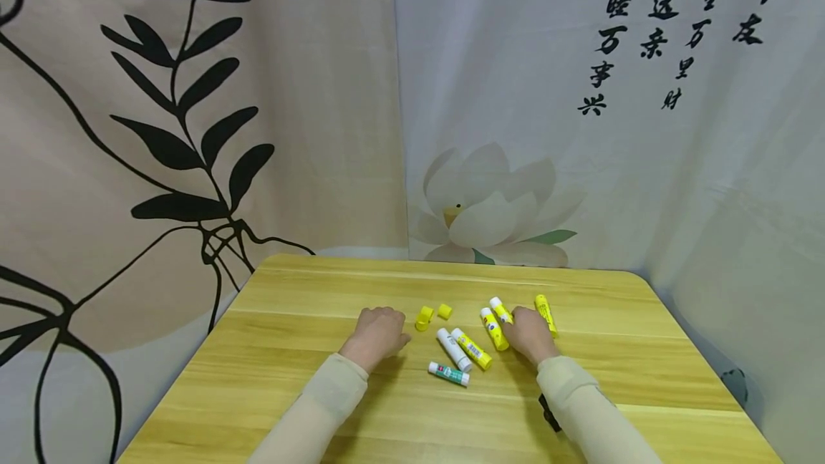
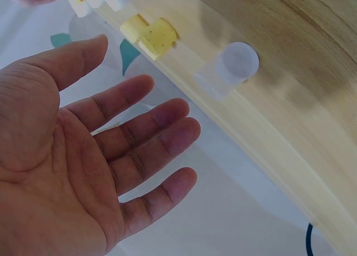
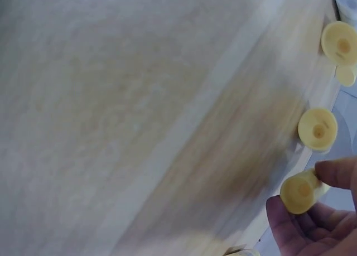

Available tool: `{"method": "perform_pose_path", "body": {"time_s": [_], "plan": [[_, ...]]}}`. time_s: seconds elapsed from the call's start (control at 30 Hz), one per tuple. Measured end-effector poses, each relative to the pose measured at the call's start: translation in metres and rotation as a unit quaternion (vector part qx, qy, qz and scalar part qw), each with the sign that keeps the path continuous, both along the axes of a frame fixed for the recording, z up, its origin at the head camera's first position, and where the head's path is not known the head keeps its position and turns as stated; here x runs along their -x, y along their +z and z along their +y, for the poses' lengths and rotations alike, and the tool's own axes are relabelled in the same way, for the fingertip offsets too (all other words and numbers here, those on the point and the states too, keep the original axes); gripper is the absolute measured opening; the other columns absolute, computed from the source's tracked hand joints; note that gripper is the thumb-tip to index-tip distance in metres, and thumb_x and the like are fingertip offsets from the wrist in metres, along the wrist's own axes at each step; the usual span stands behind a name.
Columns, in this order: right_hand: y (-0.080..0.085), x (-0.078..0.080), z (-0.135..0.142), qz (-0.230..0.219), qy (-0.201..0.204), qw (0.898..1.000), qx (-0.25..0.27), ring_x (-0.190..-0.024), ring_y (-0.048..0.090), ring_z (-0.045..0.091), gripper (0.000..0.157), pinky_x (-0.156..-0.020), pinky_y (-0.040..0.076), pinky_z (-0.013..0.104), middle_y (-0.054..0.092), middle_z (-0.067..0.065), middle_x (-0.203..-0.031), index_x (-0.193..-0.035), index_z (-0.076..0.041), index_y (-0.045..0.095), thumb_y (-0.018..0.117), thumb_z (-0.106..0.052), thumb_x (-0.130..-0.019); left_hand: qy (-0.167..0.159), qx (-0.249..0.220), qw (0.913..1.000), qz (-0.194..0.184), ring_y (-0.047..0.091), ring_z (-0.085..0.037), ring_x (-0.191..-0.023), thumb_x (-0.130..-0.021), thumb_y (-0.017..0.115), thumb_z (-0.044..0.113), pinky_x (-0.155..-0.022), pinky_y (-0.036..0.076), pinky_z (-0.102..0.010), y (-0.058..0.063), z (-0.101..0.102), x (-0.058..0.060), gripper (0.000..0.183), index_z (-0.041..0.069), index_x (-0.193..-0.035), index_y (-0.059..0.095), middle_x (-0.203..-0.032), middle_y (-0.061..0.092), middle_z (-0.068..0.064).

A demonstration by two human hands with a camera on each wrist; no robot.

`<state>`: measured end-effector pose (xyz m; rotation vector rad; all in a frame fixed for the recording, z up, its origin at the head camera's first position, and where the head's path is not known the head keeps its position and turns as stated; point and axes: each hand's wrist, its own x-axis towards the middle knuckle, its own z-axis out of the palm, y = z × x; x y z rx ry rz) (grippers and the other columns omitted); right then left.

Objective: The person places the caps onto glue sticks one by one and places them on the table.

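Observation:
My right hand (image 1: 531,335) pinches a yellow glue stick with a white cap (image 1: 500,309) between thumb and fingers. Its round yellow base (image 3: 297,194) faces the camera in the right wrist view. Close on its left lies another yellow glue stick (image 1: 494,329), and on its right a third one (image 1: 545,316). My left hand (image 1: 377,339), palm and loosely spread fingers (image 2: 162,141) showing in the left wrist view, holds nothing. It hovers left of some small yellow cylindrical pieces (image 1: 424,319), apart from them.
Between the hands lie a white glue stick (image 1: 454,349), a yellow one (image 1: 471,349) and a green one with white ends (image 1: 449,374). Another short yellow piece (image 1: 445,311) sits farther back. The wooden table (image 1: 258,378) ends at a curtain (image 1: 335,127) behind.

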<state>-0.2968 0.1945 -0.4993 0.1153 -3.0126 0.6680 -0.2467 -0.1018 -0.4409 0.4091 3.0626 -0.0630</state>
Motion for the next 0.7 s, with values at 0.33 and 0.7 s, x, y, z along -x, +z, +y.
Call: {"method": "perform_pose_path", "body": {"time_s": [0.33,0.7], "plan": [[0.0013,-0.002,0.0,-0.002,-0.009,1.0,0.014,-0.077,0.061,0.027,0.033,-0.073,0.053,0.047,0.066,0.016,-0.086,-0.098,0.009,0.064,0.061,-0.023,-0.097,0.001,0.003,1.0,0.001,0.062,-0.022,-0.082,-0.094,0.067,0.043,-0.08,0.051,-0.044,-0.0005,0.0011,0.0007,0.032,0.011,-0.098,0.069,-0.087,0.066,-0.004],[0.0028,-0.0061,-0.0019,-0.005,-0.015,0.999,0.032,-0.099,0.063,0.036,0.038,-0.087,0.052,0.052,0.065,0.027,-0.11,-0.119,0.015,0.059,0.058,-0.016,-0.097,0.006,0.002,0.9999,-0.016,0.064,-0.023,-0.085,-0.094,0.066,0.042,-0.085,0.051,-0.046,0.0012,0.0013,-0.0015,0.033,0.011,-0.102,0.07,-0.092,0.068,-0.004]]}}
